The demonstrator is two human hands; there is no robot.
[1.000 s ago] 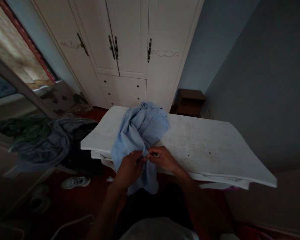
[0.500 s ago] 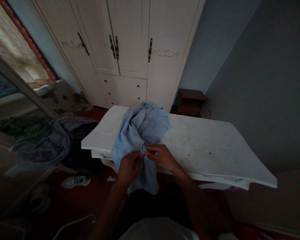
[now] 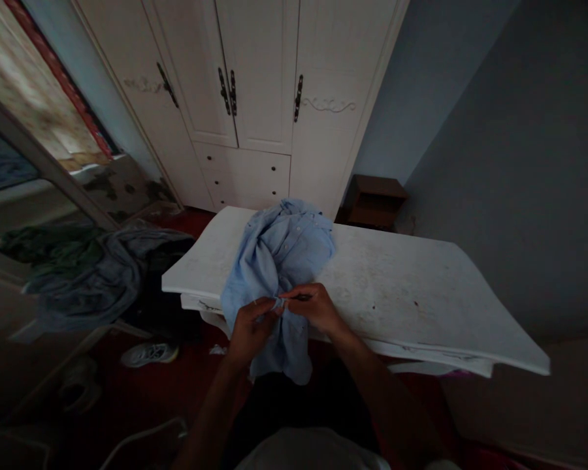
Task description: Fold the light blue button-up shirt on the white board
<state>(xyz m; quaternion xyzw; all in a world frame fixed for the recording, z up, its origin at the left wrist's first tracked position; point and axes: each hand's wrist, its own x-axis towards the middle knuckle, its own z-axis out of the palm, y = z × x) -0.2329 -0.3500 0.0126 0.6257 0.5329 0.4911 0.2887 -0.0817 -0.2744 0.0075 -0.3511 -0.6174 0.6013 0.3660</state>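
Observation:
A light blue button-up shirt point(image 3: 298, 245) lies rumpled over the white table point(image 3: 396, 281), its lower part hanging past the front edge. My left hand point(image 3: 255, 326) pinches the cloth near that edge, thumb and fingers together. Close against it, my right hand point(image 3: 316, 308) pinches the same bunched fold from the other side. The fingertips of both hands nearly meet. Whether a button sits between them is too small to make out. Small pale buttons show on the part of the shirt farther back.
Behind the table stands a white wardrobe point(image 3: 255, 98) with drawers. A small brown cabinet point(image 3: 377, 196) is by the wall. Grey and green clothes point(image 3: 98, 274) are heaped at the left. Below them a shoe point(image 3: 149, 354) lies on the red floor.
My fingers have shifted slightly on the pinched fold, the right fingertips drawing closer to the left ones. The view has moved a little; the shirt lies much the same.

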